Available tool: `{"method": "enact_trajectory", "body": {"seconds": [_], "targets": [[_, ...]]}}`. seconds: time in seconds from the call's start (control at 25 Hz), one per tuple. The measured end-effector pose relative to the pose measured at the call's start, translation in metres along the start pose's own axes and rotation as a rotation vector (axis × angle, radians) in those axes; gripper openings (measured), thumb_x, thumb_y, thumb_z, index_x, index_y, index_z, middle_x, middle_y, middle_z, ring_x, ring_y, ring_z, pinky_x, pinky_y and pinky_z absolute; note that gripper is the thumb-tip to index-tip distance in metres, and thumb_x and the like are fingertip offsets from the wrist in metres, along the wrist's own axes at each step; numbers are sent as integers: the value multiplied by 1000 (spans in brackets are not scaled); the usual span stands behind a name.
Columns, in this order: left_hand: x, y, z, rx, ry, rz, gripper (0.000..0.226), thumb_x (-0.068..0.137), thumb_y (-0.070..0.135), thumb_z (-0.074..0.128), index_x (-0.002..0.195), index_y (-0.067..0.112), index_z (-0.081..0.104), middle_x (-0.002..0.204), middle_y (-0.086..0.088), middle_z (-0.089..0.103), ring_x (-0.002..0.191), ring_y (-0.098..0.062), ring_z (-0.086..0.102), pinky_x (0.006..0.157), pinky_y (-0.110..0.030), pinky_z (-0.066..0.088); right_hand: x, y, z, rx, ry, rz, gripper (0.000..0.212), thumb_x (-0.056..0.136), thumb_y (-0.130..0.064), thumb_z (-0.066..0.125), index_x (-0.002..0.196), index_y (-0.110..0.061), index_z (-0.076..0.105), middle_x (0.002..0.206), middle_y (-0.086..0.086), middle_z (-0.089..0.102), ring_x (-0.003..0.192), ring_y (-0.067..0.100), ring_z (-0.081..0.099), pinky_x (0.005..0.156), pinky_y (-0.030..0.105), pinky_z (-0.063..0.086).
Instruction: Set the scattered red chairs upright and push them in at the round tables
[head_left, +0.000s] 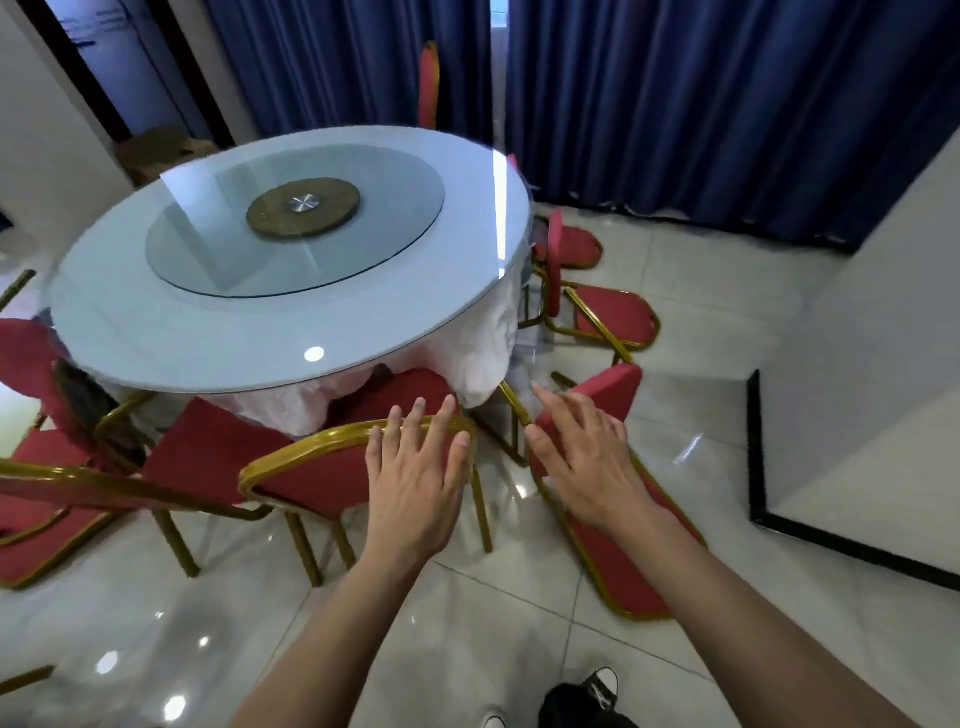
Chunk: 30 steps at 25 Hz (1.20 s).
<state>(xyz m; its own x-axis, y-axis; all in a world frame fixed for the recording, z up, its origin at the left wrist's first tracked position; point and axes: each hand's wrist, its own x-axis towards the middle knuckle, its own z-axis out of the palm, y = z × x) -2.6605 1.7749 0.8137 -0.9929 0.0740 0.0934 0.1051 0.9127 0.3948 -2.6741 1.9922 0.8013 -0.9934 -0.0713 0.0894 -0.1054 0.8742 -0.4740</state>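
An upright red chair (311, 475) with a gold frame stands pushed in at the round glass-topped table (156, 332). My left hand (415, 483) lies flat with straight fingers over its backrest top. My right hand (587, 457) is open, fingers spread, over a tipped red chair (618, 571) that lies on the floor to the right. Two more red chairs (613, 312) lie overturned further back by the table's right side. Another upright red chair (208, 457) sits left of the first.
Blue curtains (727, 130) hang behind the table. A white wall corner with black skirting (758, 467) juts in at the right. More red chairs (41, 499) crowd the left. One red chair back (428, 83) rises behind the table. The tiled floor (467, 623) is glossy.
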Motion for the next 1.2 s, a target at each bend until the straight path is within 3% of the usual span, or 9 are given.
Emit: {"method": "enact_trajectory", "body": {"seconds": [0.44,0.88,1.2], "targets": [[-29,167,63,-24,-50,217,72,95,64,-3,158,39,21,166,0,22,155,-22,4,125,-44,-2,-112,143,-105,-23,145,234,67,97,-72,8,157,-45,22,149,0,39,139,20,38,116,45,23],[-75,310,162,-40,-62,152,67,98,62,-1,158,40,19,167,1,19,155,-22,4,125,-45,0,-190,305,-167,-34,114,283,66,97,-70,10,156,-44,25,148,0,40,137,19,40,115,43,24],[-37,353,205,-2,-56,95,69,96,63,-6,159,40,12,169,-1,12,156,-23,1,125,-45,-1,-147,374,-169,-29,116,227,63,100,-66,14,157,-40,26,146,2,41,135,22,43,116,45,26]]}}
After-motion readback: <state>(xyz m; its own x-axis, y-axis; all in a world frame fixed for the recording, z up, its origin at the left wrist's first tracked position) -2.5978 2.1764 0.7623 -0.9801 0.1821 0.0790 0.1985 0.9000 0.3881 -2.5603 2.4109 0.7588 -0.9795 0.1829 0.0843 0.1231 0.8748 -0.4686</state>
